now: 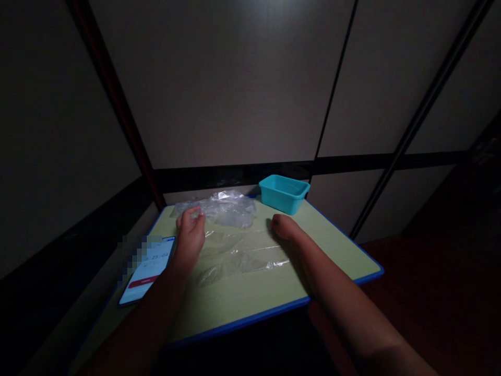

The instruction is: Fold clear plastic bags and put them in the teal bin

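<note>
A clear plastic bag (235, 261) lies spread flat on the yellow-green table (242, 308), its edges catching the light. My left hand (191, 232) is raised at the bag's left side, fingers loosely curled and the thumb a little apart, with nothing visible in it. At the bag's far right edge, my right hand (285, 227) is closed, knuckles up. Its fingertips are hidden, so I cannot tell whether they grip the bag. Behind my left hand lies a crumpled heap of clear plastic (230, 206).
A turquoise plastic basket (284, 193) stands at the table's back right, beyond my right hand. A phone (148, 271) with a lit screen lies at the left edge, beside my left forearm. Pale panels (235, 104) rise behind the table, which has a blue rim (242, 326).
</note>
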Available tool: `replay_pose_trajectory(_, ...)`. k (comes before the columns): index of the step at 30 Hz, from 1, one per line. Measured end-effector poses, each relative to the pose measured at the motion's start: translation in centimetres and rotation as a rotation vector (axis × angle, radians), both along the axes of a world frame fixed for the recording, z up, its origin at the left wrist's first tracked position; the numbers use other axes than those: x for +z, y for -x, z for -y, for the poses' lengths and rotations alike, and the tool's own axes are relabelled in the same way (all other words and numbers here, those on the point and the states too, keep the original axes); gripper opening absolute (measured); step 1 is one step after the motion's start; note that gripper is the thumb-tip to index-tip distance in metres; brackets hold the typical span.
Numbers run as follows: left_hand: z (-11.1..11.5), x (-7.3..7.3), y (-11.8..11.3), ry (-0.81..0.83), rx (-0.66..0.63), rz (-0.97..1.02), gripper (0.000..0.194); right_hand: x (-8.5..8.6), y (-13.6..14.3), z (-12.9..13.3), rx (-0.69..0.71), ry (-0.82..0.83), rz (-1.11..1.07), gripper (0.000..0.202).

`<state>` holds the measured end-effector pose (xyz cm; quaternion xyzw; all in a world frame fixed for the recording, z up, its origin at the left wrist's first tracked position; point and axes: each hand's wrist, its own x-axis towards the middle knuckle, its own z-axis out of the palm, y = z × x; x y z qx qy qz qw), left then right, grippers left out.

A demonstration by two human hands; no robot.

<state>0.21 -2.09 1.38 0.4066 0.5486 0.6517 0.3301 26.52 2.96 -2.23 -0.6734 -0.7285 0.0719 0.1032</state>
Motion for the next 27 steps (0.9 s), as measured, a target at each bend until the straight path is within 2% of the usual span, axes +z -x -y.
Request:
replay_pose_trajectory(2, 0.2, 0.0, 0.0, -0.171, -0.022, -0.311, 0.018, 0.0, 0.0, 0.0, -0.002, 0.004, -0.002, 0.021)
replay_pose_trajectory(4, 0.5, 0.0, -0.1, -0.262, -0.139, -0.516, 0.015, 0.0, 0.0, 0.0, -0.003, 0.006, -0.004, 0.021)
replay_pose_trajectory(7, 0.9, -0.2, -0.5, -0.227, -0.317, -0.579, 0.013, 0.0, 0.0, 0.1, -0.005, 0.007, -0.008, 0.020)
replay_pose_trajectory(12, 0.9, -1.7, -0.6, -0.108, -0.470, -0.648, 0.028, 0.2, 0.0, 0.2, -0.005, 0.007, -0.016, 0.020)
replay_pose_trajectory(15, 0.8, -2.4, -0.3, 0.012, -0.442, -0.636, 0.035, 0.3, 0.0, 0.2, -0.006, 0.012, -0.020, 0.019)
replay_pose_trajectory(18, 0.8, -2.5, 0.0, 0.097, -0.374, -0.581, 0.039, 0.3, 0.0, 0.2, -0.010, 0.019, -0.021, 0.020)
replay_pose_trajectory(27, 0.8, -2.3, 0.0, 0.069, -0.294, -0.626, 0.037, 0.0, 0.0, 0.0, -0.004, 0.014, -0.014, 0.019)
